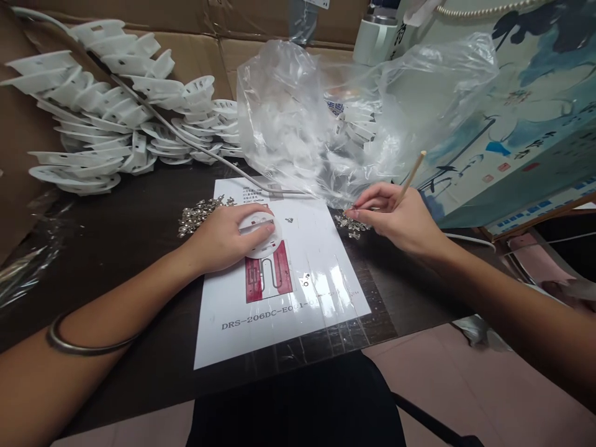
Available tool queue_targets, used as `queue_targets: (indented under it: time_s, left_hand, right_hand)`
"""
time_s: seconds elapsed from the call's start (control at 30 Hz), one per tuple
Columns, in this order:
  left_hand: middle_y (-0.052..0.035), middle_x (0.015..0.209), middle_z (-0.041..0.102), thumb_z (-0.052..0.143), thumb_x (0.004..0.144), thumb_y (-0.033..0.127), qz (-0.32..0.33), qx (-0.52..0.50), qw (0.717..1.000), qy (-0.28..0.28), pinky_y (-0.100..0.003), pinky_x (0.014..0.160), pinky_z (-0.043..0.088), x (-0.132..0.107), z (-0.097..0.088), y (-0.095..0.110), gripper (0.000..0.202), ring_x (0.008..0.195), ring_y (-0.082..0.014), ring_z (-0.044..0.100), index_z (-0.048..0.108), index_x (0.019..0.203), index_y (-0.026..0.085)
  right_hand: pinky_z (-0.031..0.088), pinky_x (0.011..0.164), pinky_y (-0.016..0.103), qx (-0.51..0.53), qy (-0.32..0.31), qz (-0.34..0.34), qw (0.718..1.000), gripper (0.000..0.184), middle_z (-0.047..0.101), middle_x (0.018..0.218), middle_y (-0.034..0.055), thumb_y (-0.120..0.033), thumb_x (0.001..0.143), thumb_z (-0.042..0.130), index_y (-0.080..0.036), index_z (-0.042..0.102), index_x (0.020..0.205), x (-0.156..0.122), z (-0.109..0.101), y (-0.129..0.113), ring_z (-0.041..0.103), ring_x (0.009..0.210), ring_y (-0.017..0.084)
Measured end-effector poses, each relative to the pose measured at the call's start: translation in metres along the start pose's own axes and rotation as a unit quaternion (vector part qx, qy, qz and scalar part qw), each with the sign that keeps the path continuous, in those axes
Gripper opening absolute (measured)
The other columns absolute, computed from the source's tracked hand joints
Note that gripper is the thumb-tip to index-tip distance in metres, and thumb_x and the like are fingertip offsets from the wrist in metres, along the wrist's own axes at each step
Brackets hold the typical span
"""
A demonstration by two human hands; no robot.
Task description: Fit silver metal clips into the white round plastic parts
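My left hand is closed around a round white plastic piece with slots in it, thumb across its face. It holds the piece low over a printed sheet with a red picture. At its knuckles lies a heap of small shiny metal parts. To the right, my right hand grips a thin wooden stick that slants up out of the fist. Its thumb and forefinger pinch together above a second small heap of metal parts; whether a part sits between the fingertips, I cannot tell.
Stacks of white plastic pieces fill the back left, against cardboard. A clear plastic bag stands behind the sheet, and a grey cable crosses there. A mug and a painted box are at back right.
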State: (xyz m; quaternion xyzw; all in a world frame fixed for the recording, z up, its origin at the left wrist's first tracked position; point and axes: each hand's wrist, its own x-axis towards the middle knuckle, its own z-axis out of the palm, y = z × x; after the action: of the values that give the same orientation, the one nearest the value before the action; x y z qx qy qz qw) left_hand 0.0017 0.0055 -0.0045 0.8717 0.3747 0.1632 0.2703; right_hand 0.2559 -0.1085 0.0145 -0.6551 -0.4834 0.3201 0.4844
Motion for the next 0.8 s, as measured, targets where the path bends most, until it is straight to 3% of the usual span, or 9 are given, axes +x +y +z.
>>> queue_targets:
  time_s: [0.1,0.23,0.4,0.57,0.8]
  left_hand:
    - [-0.0019,0.106,0.073,0.056,0.081,0.046,0.002,-0.006,1.000,-0.001,-0.031,0.091,0.046,-0.002,0.000,0.001,0.033,0.099,-0.0218,0.066,0.070,0.099,0.022]
    - [-0.0008,0.106,0.073,0.056,0.082,0.045,0.003,-0.006,1.000,-0.008,-0.029,0.088,0.046,-0.002,0.000,0.003,0.032,0.098,-0.0203,0.066,0.069,0.099,0.022]
    - [-0.0002,0.104,0.073,0.055,0.084,0.043,0.022,-0.007,1.000,-0.008,-0.028,0.085,0.046,-0.003,-0.001,0.002,0.031,0.095,-0.0180,0.066,0.069,0.100,0.021]
    - [-0.0004,0.098,0.073,0.055,0.084,0.041,0.036,-0.010,0.999,0.006,-0.028,0.083,0.046,-0.003,0.001,0.003,0.029,0.089,-0.0165,0.066,0.070,0.097,0.019]
    - [-0.0024,0.092,0.073,0.055,0.084,0.037,0.032,-0.025,0.998,0.052,-0.030,0.081,0.047,0.005,0.011,0.019,0.027,0.084,-0.0172,0.066,0.069,0.097,0.018]
  right_hand:
    - [0.025,0.040,0.019,0.109,-0.066,0.047,0.991,0.028,0.061,0.061,-0.0021,-0.028,0.061,0.083,-0.017,0.061,0.074,0.001,0.022,-0.009,0.042,0.047,0.003]
    - [0.019,0.039,0.017,0.220,-0.136,0.092,0.962,0.026,0.069,0.075,0.0018,-0.027,0.063,0.082,-0.018,0.064,0.080,0.006,0.048,-0.013,0.045,0.054,0.004]
    - [0.026,0.042,0.019,0.205,-0.173,0.034,0.963,0.020,0.069,0.080,0.0018,-0.028,0.070,0.077,-0.020,0.071,0.087,0.011,0.063,-0.005,0.050,0.058,0.005]
    - [0.037,0.049,0.021,0.137,-0.153,-0.035,0.978,0.021,0.069,0.086,0.0026,-0.031,0.073,0.075,-0.018,0.071,0.088,0.017,0.063,0.002,0.056,0.066,0.007]
    - [0.050,0.061,0.025,0.112,-0.112,-0.074,0.985,0.021,0.071,0.094,0.0042,-0.036,0.076,0.072,-0.019,0.069,0.088,0.019,0.062,0.001,0.065,0.085,0.013]
